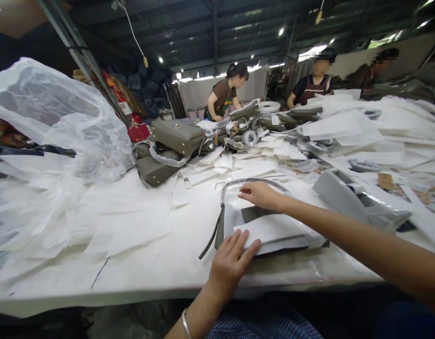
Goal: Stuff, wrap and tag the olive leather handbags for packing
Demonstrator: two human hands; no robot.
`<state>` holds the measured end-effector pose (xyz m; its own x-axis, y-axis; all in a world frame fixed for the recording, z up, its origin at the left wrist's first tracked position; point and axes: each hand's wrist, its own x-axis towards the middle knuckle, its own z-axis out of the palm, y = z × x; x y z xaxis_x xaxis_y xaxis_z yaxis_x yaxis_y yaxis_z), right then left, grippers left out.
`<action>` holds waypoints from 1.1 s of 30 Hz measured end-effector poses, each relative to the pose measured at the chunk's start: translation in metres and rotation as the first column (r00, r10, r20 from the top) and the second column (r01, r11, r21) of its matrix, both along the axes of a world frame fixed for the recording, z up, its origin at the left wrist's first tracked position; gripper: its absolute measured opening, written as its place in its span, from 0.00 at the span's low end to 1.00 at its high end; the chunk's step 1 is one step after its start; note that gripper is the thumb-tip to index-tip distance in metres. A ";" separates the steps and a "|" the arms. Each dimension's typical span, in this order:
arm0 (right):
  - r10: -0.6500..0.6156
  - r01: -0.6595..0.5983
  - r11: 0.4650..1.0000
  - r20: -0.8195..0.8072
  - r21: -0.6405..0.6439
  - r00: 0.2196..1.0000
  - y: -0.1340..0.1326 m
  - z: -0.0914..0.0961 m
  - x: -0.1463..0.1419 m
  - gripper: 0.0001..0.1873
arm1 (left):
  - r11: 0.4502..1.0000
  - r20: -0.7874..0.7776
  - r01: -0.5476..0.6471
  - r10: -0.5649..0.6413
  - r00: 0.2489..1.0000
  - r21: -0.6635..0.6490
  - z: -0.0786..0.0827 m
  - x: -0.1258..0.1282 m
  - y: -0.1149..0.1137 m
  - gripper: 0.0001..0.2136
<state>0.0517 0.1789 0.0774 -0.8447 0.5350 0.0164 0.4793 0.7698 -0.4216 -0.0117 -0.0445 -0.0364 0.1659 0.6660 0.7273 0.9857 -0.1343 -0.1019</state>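
Note:
A grey handbag (pixel 220 228) lies flat on the table in front of me, largely covered by white sheets. Its long handle, wrapped in clear film, arches toward the back, and a dark strap (pixel 209 240) hangs out at its left side. My left hand (pixel 231 261) rests with outstretched fingers on the near left edge of a folded white sheet (pixel 270 229) on top of the bag. Over the bag's far part, inside the handle's arch, is my right hand (pixel 262 195). Its fingers are loosely bent and a little apart, with nothing visible in them.
Behind the bag are piled grey-brown handbags (pixel 178 136) and white paper sheets (pixel 256 165). Clear plastic bags (pixel 93 117) and thin white sheets (pixel 125 221) cover the left side. A grey wrapped bag (pixel 351 197) stands at right. Several people work across the table.

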 end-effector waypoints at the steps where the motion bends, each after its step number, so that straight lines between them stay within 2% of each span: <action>1: -0.024 0.025 0.999 0.062 -0.020 0.998 0.008 -0.009 -0.017 0.13 | 1.000 0.007 -0.004 0.004 1.000 0.010 -0.001 0.000 0.000 0.20; 5: -0.121 0.141 0.986 0.198 -0.089 0.973 0.019 -0.044 -0.065 0.16 | 0.999 0.028 -0.008 0.007 1.000 0.032 -0.005 0.001 0.001 0.19; 9: -0.156 0.211 0.941 0.215 -0.266 0.964 0.022 -0.060 -0.080 0.12 | 0.999 0.045 -0.009 0.007 0.999 0.042 -0.008 0.001 0.003 0.19; 13: -0.202 0.227 0.834 0.104 -0.503 0.974 0.027 -0.063 -0.073 0.11 | 0.999 0.054 -0.008 0.006 0.999 0.037 -0.008 0.000 0.004 0.20; 16: -0.256 0.174 0.732 -0.029 -0.659 0.966 0.028 -0.062 -0.065 0.10 | 0.999 0.059 0.002 -0.004 0.998 0.035 -0.007 0.000 0.004 0.20; 19: -0.345 0.105 0.643 -0.164 -0.758 0.924 0.027 -0.060 -0.063 0.12 | 1.000 0.066 0.008 -0.008 0.998 0.003 -0.007 -0.001 0.004 0.20; 22: -0.435 0.022 0.601 -0.304 -0.799 0.848 0.026 -0.052 -0.065 0.17 | 1.000 0.079 -0.001 0.003 0.997 -0.024 -0.007 -0.001 0.004 0.20; 26: -0.447 -0.133 0.593 -0.462 -0.794 0.766 0.020 -0.032 -0.061 0.22 | 0.999 0.087 -0.004 0.008 0.996 -0.052 -0.004 -0.001 0.003 0.21; 28: -0.415 -0.208 0.591 -0.514 -0.780 0.751 0.012 -0.019 -0.052 0.28 | 0.998 0.093 0.000 0.007 0.996 -0.066 -0.002 -0.002 0.003 0.22; 29: -0.380 -0.241 0.607 -0.543 -0.757 0.749 0.007 -0.014 -0.046 0.33 | 0.997 0.092 0.002 0.005 0.996 -0.073 -0.001 -0.002 0.003 0.22; 31: -0.273 -0.283 0.684 -0.596 -0.672 0.755 -0.006 -0.007 -0.030 0.40 | 0.997 0.085 0.005 0.001 0.996 -0.080 0.001 -0.002 0.002 0.22; 33: -0.131 -0.308 0.771 -0.611 -0.558 0.781 -0.022 -0.006 -0.009 0.40 | 0.996 0.078 0.003 0.004 0.997 -0.089 0.002 -0.002 0.002 0.22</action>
